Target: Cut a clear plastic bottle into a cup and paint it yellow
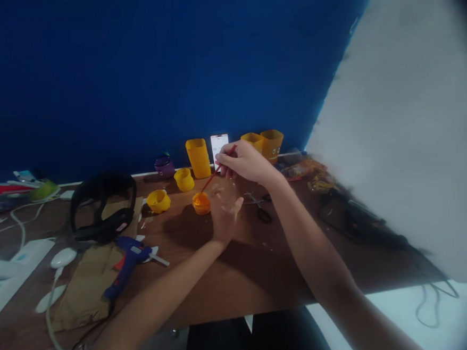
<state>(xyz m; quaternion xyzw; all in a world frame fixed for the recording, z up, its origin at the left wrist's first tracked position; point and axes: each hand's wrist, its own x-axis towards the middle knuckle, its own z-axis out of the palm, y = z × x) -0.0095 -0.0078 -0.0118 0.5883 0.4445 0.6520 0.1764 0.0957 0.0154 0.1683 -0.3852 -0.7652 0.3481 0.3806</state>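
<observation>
My right hand point(244, 162) pinches a thin red-handled paintbrush point(213, 176), whose tip dips into a small open pot of orange paint point(201, 203) on the brown table point(240, 276). Just right of the pot, my left hand point(226, 210) holds a clear, transparent piece that is hard to make out. The fingers of that hand curl loosely around it. A yellow lid point(158, 200) lies left of the pot.
Yellow-painted cups point(198, 157) and a white phone point(219, 144) stand along the blue wall. Scissors point(259, 205) lie right of my hands. A blue glue gun point(127, 259), black headphones point(102, 211), cardboard and white cables fill the left side. Dark clutter sits at the right.
</observation>
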